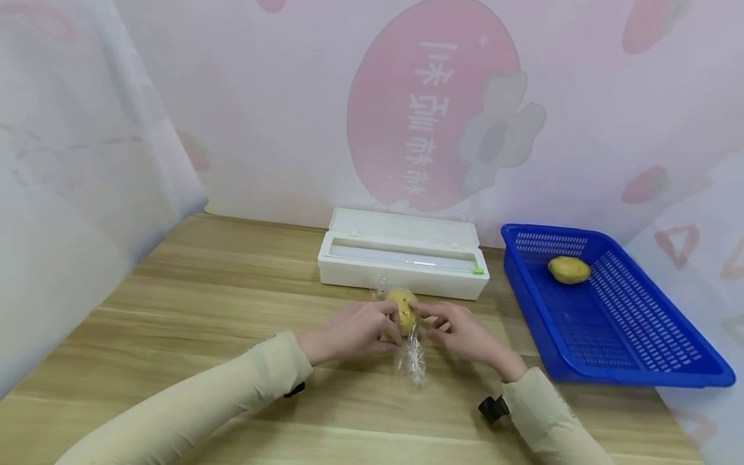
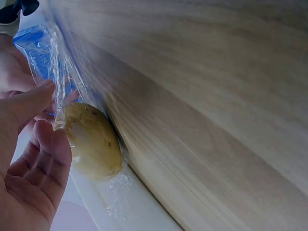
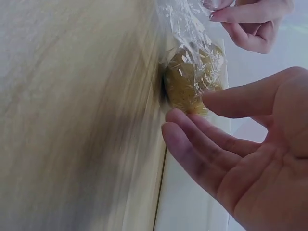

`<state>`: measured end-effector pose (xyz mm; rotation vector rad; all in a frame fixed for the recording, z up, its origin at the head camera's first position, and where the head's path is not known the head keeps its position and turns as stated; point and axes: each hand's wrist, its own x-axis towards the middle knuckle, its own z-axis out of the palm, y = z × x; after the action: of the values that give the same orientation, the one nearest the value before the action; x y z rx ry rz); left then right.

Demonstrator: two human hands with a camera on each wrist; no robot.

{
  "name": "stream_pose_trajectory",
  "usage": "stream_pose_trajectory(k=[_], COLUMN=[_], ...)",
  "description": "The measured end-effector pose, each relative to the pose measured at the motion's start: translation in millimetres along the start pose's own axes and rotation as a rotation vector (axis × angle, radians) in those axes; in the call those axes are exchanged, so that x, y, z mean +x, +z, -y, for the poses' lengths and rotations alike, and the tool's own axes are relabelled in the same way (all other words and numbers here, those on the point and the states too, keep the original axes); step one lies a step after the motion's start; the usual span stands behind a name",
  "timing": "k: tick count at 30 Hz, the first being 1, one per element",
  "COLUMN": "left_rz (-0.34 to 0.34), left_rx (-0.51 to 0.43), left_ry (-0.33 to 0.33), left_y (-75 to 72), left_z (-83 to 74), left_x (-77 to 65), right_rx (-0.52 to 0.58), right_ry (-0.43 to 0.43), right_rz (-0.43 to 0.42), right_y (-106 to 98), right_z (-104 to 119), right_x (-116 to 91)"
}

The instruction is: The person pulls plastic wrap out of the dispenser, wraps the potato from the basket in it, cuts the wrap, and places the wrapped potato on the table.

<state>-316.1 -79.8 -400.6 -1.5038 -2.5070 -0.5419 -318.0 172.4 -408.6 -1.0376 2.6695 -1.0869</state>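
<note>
A yellow potato (image 1: 401, 309) with small dark spots lies on the wooden table, covered in clear cling film (image 1: 413, 360). A loose, crumpled tail of the film extends from the potato toward the person. At the potato's left side, my left hand (image 1: 363, 326) pinches the gathered film between thumb and fingers, as the left wrist view shows with the potato (image 2: 94, 142) just beyond. My right hand (image 1: 462, 329) is on the other side, its index finger touching the wrapped potato. In the right wrist view, the right hand's fingers (image 3: 192, 144) are loosely bent and grip nothing.
Behind the hands stands a white cling film dispenser box (image 1: 401, 278), lid raised, with a green slider (image 1: 477, 271) at its right end. To the right, a blue plastic basket (image 1: 535, 323) holds another potato (image 1: 568, 270). A printed curtain (image 1: 279, 116) hangs behind the table.
</note>
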Motion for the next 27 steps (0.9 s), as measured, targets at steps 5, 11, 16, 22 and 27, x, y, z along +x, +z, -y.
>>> stream_pose_trajectory(k=[5,11,16,22,27], left_rz=[-0.049,-0.124,-0.111,-0.032,-0.082], left_rx=[-0.137,-0.255,-0.249,-0.115,-0.054], left_ry=[-0.059,-0.089,-0.078,-0.053,-0.002], left_y=[1.5,0.0,-1.4,0.6,5.9], left_z=[1.0,4.3,7.4,6.2,4.2], left_x=[-0.9,-0.2,-2.4,-4.8,-0.5], right_rx=[-0.022,-0.118,-0.198,-0.152,-0.081], right_ry=[0.008,-0.013,-0.06,-0.098,-0.09], right_rz=[-0.035,-0.034,-0.045,-0.062,-0.05], right_y=[1,3,5,7,6], right_z=[4,12,12,8,10], right_x=[-2,-8,-9,-7,-5])
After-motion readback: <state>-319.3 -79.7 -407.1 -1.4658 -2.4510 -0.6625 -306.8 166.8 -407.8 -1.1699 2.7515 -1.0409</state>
